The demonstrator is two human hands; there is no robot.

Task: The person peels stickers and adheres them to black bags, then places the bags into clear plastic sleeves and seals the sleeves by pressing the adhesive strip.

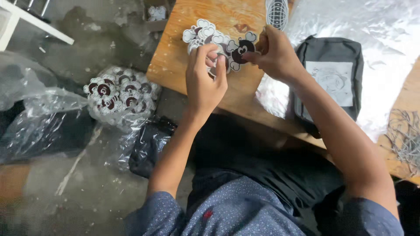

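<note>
head view, looking down at a seated person in a blue dotted shirt working over a wooden bench [183, 65]. the left hand [203, 81] and the right hand [273, 54] meet above a small heap of flower-shaped stickers [205, 32], white petals around dark maroon centres, lying on the bench just beyond the fingers. the left fingers [221, 63] are curled shut and pinch the near edge of one sticker; the right fingers [251, 56] are closed in a pinch on a dark sticker [243, 47] that sits between the two hands, touching both. the sticker is roughly round, so no long axis can be read; the heap itself runs sideways, from beyond the left fingers toward the right fingers. both hands are equally near the held sticker, while the left hand lies closer to the bulk of the heap.

to the outer side of the right hand, partly over crinkled clear plastic sheeting [385, 35], rests a dark grey pouch [332, 74] with a pale printed patch. beyond the right fingers, at the far bench edge, is an oval sticker with a grid globe design [277, 13]. well apart to the outer side of the left hand, on the concrete floor [78, 192], a clear bag of the same flower stickers [120, 96] lies among other plastic bags.
</note>
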